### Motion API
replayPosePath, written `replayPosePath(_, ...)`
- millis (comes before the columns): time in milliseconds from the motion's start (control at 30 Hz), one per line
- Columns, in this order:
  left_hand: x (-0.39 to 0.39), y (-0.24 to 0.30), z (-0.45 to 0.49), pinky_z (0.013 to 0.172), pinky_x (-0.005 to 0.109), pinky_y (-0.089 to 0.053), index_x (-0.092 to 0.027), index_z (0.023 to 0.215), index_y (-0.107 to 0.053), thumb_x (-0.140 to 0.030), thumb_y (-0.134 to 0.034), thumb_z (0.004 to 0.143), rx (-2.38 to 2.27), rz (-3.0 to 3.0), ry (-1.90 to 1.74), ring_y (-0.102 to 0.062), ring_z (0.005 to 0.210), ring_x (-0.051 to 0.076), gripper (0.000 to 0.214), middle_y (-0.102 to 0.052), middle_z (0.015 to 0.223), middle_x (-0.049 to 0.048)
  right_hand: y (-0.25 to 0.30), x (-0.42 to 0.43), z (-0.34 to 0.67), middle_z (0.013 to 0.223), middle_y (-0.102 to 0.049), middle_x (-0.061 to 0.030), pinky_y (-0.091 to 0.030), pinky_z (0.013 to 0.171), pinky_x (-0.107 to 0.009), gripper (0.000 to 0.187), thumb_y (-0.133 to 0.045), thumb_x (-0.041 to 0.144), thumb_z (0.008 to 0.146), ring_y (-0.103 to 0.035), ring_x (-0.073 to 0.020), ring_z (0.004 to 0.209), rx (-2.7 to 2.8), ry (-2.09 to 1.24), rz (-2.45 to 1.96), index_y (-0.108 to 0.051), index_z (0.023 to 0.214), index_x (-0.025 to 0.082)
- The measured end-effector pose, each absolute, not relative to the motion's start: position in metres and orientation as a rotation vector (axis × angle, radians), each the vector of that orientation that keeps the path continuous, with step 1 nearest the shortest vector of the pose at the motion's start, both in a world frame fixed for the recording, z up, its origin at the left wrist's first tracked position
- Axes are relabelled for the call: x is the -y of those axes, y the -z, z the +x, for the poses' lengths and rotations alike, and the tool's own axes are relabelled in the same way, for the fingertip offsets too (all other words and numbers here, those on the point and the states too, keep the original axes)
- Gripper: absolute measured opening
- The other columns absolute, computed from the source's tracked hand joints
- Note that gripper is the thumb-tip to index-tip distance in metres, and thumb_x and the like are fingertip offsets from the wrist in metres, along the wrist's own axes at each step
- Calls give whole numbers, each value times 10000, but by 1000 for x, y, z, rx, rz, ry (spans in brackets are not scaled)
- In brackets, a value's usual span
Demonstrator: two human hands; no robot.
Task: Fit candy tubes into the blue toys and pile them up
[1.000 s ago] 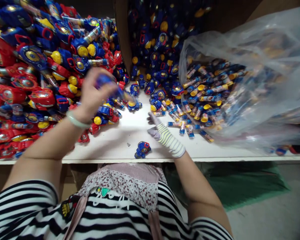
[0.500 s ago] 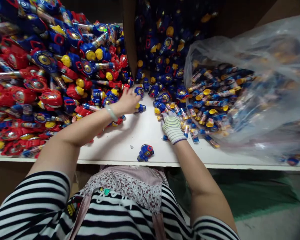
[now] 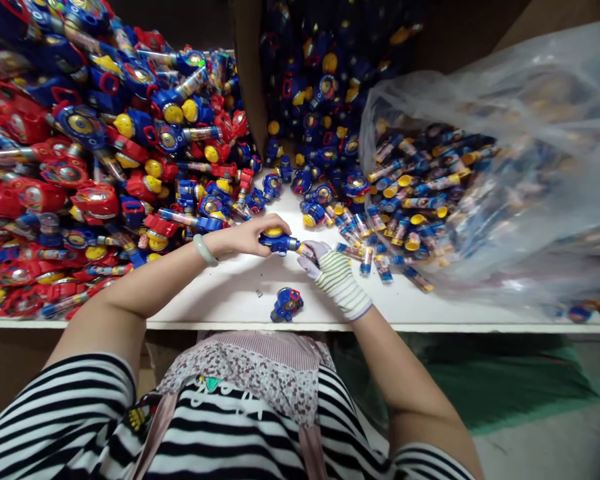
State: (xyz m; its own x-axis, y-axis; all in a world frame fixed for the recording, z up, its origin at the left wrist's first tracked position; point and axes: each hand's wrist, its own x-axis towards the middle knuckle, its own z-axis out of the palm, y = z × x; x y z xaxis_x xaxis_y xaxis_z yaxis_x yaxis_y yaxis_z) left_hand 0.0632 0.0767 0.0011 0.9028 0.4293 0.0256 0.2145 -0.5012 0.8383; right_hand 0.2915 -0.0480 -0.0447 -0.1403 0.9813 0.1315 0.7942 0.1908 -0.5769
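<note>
My left hand [image 3: 260,235], bare with a pale bangle at the wrist, is closed around a blue and yellow plastic toy [image 3: 279,243]. The toy's narrow end points right. My right hand [image 3: 333,272], in a striped glove, pinches a small printed tube [image 3: 306,251] with a yellow end. Tube and toy meet end to end between my hands; whether they are joined I cannot tell. Nearer the front edge, another blue toy [image 3: 287,305] with a red loop lies on the white table [image 3: 220,293].
Red and blue toys, many with tubes attached, form a large heap [image 3: 100,200] at left. A cardboard divider [image 3: 250,73] separates it from a pile of blue toys [image 3: 325,127] behind. At right, a clear plastic bag [image 3: 540,200] spills printed tubes [image 3: 413,220] onto the table.
My left hand has come back toward me, now gripping a blue toy. My right hand has left the tubes with one in its fingers and moved left to meet the toy.
</note>
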Motion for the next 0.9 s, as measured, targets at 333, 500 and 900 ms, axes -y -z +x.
replayPosePath(333,-54,-24,58,978,388,-422,-252,1021,-635,-86,-619,585,-180,2241,-219,-518,1042,263,467,-605,1082,68,38,76,271,934,-696,-88,-465,704,-295,428,-380,496,977,-628,-197,795,1906,-1045,-1507,-653,1050,174)
replayPosePath(500,-53,-26,51,985,401,-421,-253,1194,-579,-67,-609,579,-285,2336,-219,-495,1084,286,643,-584,1165,93,34,70,266,880,-667,-84,-468,653,-292,507,-361,600,952,-599,-185,752,1711,-1196,-1515,-633,983,173)
replayPosePath(900,-42,-32,52,1018,423,-408,-225,1166,-573,-94,-569,695,-186,2510,-166,-477,1138,304,488,-579,1192,132,23,72,277,600,-537,-8,-406,485,-290,513,-420,709,852,-463,-154,503,1601,-1502,-1459,-583,784,227)
